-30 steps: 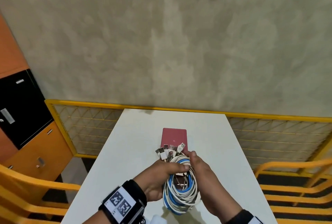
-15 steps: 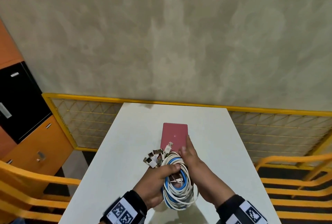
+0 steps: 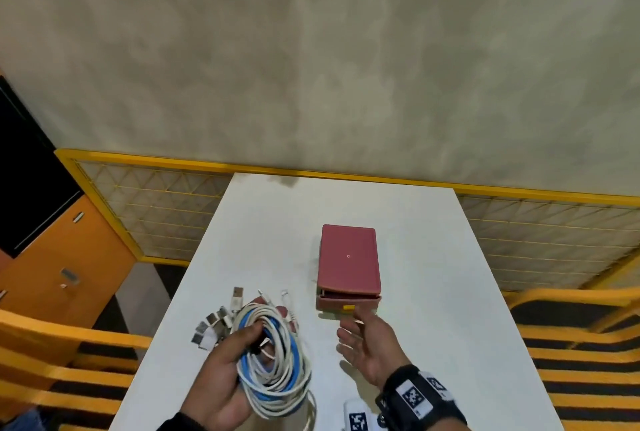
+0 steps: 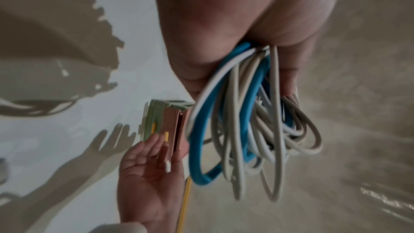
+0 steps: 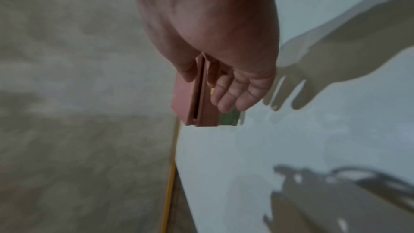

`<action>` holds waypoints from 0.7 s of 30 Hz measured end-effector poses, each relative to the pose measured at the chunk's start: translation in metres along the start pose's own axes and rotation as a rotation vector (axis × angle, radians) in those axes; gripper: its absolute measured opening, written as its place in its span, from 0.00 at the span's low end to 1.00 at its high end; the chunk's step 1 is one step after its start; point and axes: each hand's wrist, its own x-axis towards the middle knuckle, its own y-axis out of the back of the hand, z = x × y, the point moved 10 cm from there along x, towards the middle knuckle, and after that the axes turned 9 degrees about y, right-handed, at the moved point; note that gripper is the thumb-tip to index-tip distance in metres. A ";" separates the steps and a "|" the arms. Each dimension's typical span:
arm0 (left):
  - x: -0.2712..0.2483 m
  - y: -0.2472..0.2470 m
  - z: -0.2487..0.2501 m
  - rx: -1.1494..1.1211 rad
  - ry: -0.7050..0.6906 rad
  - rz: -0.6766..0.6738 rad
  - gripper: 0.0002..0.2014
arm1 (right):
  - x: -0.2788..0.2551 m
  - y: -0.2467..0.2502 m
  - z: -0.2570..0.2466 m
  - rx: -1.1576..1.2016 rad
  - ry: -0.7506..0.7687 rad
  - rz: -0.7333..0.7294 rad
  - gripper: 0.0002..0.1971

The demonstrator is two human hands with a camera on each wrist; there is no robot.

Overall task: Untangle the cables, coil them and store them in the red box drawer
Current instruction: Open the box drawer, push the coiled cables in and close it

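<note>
One coil (image 3: 273, 358) in left hand (image 3: 221, 378), box (image 3: 349, 261) beyond.

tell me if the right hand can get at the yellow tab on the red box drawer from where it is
Probably yes. The right hand is open, its fingertips just short of the yellow tab on the red box drawer, nothing between them. The left hand holds the coiled cables off to the side.

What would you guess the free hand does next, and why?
Probably the right hand hooks the yellow tab and pulls the drawer of the red box further out. The drawer is only slightly ajar, the open fingers hover just before the tab, and the left hand already holds the coiled cables, ready to go in.
</note>
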 end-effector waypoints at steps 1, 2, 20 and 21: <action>-0.003 0.000 0.009 -0.028 -0.017 -0.031 0.42 | 0.004 -0.002 0.002 0.019 -0.017 0.009 0.15; -0.002 0.007 0.017 -0.048 -0.013 -0.048 0.42 | 0.011 -0.005 0.004 0.031 -0.025 0.010 0.19; -0.009 0.025 0.031 0.069 -0.042 -0.125 0.26 | 0.029 0.012 0.039 0.020 -0.037 0.054 0.16; -0.013 0.015 0.028 0.100 -0.032 -0.199 0.28 | 0.030 0.010 0.035 0.015 -0.016 0.054 0.18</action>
